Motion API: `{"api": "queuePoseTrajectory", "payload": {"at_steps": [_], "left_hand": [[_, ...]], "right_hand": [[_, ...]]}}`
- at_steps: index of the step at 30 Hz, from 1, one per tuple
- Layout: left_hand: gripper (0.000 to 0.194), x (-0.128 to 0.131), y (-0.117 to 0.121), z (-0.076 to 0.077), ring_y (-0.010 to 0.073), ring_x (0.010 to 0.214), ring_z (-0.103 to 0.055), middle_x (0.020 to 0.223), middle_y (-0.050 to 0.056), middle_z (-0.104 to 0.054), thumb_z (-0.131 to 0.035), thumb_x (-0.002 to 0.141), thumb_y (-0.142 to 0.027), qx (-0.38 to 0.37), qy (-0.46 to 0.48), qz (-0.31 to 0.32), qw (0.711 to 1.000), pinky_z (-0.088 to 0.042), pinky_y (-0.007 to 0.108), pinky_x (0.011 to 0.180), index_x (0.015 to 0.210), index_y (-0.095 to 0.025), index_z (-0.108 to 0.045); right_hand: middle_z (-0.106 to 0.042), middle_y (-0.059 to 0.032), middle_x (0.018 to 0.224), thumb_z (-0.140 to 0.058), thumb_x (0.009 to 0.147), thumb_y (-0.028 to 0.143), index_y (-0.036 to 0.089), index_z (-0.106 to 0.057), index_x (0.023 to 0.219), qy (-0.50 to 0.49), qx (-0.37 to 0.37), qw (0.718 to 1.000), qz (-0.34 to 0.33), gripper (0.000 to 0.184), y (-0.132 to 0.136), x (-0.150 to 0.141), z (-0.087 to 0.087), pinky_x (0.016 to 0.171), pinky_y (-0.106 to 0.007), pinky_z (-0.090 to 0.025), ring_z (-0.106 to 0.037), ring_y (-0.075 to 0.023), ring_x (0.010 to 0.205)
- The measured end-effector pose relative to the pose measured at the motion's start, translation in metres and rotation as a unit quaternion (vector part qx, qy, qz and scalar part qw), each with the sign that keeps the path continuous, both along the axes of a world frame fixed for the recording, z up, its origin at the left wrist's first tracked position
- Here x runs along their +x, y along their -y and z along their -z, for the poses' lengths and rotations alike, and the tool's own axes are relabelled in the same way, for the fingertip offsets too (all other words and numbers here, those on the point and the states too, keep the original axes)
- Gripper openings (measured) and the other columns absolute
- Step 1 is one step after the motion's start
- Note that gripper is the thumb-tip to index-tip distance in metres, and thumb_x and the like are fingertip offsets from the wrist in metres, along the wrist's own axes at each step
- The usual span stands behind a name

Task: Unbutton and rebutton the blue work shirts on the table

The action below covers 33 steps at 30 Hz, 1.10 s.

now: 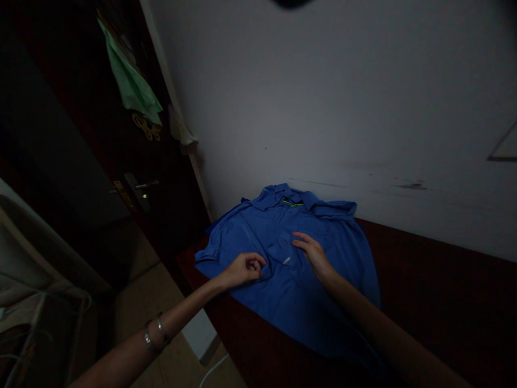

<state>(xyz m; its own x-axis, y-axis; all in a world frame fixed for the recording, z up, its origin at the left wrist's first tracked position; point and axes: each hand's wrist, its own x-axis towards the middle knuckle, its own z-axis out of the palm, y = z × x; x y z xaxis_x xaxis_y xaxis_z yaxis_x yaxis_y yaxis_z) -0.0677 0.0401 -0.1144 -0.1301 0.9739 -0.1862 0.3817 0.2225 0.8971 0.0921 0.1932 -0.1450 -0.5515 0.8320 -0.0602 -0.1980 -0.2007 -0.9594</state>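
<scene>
A blue shirt (283, 269) lies flat, front up, on the dark counter (424, 280), its long axis running from the collar at 12 o'clock toward the person. The left hand (244, 268) is curled, pinching fabric near the placket; the right hand (313, 254) rests open and flat just at 3 o'clock of it, both equally near.

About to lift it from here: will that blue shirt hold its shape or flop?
The blue shirt probably flops: its cloth wrinkles under the left hand. It likely slides when pushed, since its hem already overhangs the dark table edge.
</scene>
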Motion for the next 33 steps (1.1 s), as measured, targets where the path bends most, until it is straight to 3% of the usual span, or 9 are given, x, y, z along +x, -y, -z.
{"api": "queuePoseTrajectory", "payload": {"at_steps": [5, 8, 10, 14, 16, 18, 25, 30, 33], "left_hand": [[0.027, -0.014, 0.005, 0.003, 0.0025, 0.044, -0.04, 0.063, -0.004, -0.049, -0.061, 0.06, -0.02, -0.054, -0.05, 0.061, 0.995, -0.031, 0.014, 0.04, 0.085, -0.011, -0.055], [0.023, -0.02, 0.006, -0.001, 0.0036, 0.043, -0.041, 0.06, -0.005, -0.049, -0.056, 0.064, -0.022, -0.097, -0.081, 0.117, 0.985, -0.03, 0.014, 0.039, 0.086, -0.013, -0.055], [0.022, -0.024, 0.005, -0.009, 0.0042, 0.043, -0.043, 0.06, -0.004, -0.051, -0.052, 0.067, -0.023, -0.125, -0.094, 0.149, 0.976, -0.029, 0.013, 0.038, 0.087, -0.015, -0.056], [0.024, -0.033, -0.002, -0.033, 0.0048, 0.045, -0.045, 0.069, 0.0, -0.058, -0.048, 0.071, -0.029, -0.135, -0.122, 0.157, 0.971, -0.028, 0.013, 0.037, 0.088, -0.015, -0.059], [0.027, -0.039, -0.009, -0.043, 0.0052, 0.045, -0.045, 0.069, 0.001, -0.058, -0.045, 0.073, -0.032, -0.11, -0.133, 0.137, 0.975, -0.028, 0.014, 0.037, 0.088, -0.014, -0.06], [0.028, -0.043, -0.017, -0.049, 0.0053, 0.044, -0.044, 0.065, 0.001, -0.058, -0.045, 0.074, -0.032, -0.086, -0.135, 0.116, 0.98, -0.028, 0.014, 0.037, 0.086, -0.012, -0.06], [0.024, -0.054, -0.05, -0.058, 0.0058, 0.038, -0.041, 0.053, -0.003, -0.051, -0.044, 0.072, -0.029, 0.05, -0.156, -0.037, 0.986, -0.031, 0.016, 0.039, 0.081, -0.013, -0.06], [0.025, -0.062, -0.068, -0.065, 0.0067, 0.038, -0.041, 0.05, -0.003, -0.051, -0.044, 0.072, -0.029, 0.081, -0.173, -0.059, 0.98, -0.031, 0.017, 0.039, 0.081, -0.012, -0.059], [0.024, -0.066, -0.077, -0.065, 0.0069, 0.038, -0.041, 0.05, -0.003, -0.051, -0.044, 0.072, -0.029, 0.086, -0.177, -0.061, 0.978, -0.032, 0.018, 0.039, 0.081, -0.012, -0.059]], "right_hand": [[-0.062, -0.0004, 0.079, -0.051, 0.067, 0.029, 0.019, -0.052, 0.099, 0.052, 0.071, 0.985, -0.146, 0.034, 0.029, -0.004, -0.008, 0.059, -0.023, -0.043, -0.056, -0.0114, 0.064], [-0.063, -0.0025, 0.081, -0.05, 0.072, 0.036, 0.019, -0.056, 0.098, 0.163, 0.197, 0.912, -0.319, 0.032, 0.043, 0.003, -0.024, 0.059, -0.023, -0.043, -0.057, -0.012, 0.066], [-0.064, -0.0045, 0.087, -0.051, 0.073, 0.039, 0.018, -0.059, 0.097, 0.187, 0.318, 0.862, -0.348, 0.032, 0.036, 0.012, -0.04, 0.067, -0.024, -0.043, -0.058, -0.0143, 0.076], [-0.063, -0.009, 0.096, -0.044, 0.078, 0.033, 0.015, -0.056, 0.105, 0.319, 0.451, 0.812, -0.19, 0.034, -0.023, 0.026, -0.069, 0.074, -0.027, -0.043, -0.058, -0.0176, 0.085], [-0.06, -0.0141, 0.103, -0.047, 0.077, 0.03, 0.014, -0.054, 0.109, 0.458, 0.487, 0.738, -0.085, 0.037, -0.065, 0.027, -0.076, 0.077, -0.032, -0.042, -0.056, -0.0234, 0.093], [-0.059, -0.018, 0.104, -0.048, 0.076, 0.025, 0.012, -0.056, 0.107, 0.592, 0.459, 0.662, -0.015, 0.035, -0.105, 0.026, -0.079, 0.076, -0.038, -0.042, -0.056, -0.0286, 0.094], [-0.052, -0.0214, 0.113, -0.044, 0.08, 0.028, 0.008, -0.052, 0.111, 0.616, 0.44, 0.651, 0.053, 0.038, -0.19, -0.005, -0.072, 0.081, -0.036, -0.039, -0.049, -0.0278, 0.105], [-0.055, -0.0225, 0.109, -0.045, 0.08, 0.042, 0.005, -0.055, 0.108, 0.612, 0.432, 0.657, 0.079, 0.047, -0.207, -0.034, -0.053, 0.082, -0.039, -0.037, -0.044, -0.0304, 0.109], [-0.057, -0.0227, 0.104, -0.044, 0.081, 0.035, 0.005, -0.058, 0.104, 0.608, 0.438, 0.656, 0.091, 0.04, -0.207, -0.044, -0.047, 0.083, -0.04, -0.035, -0.045, -0.0308, 0.109]]}}
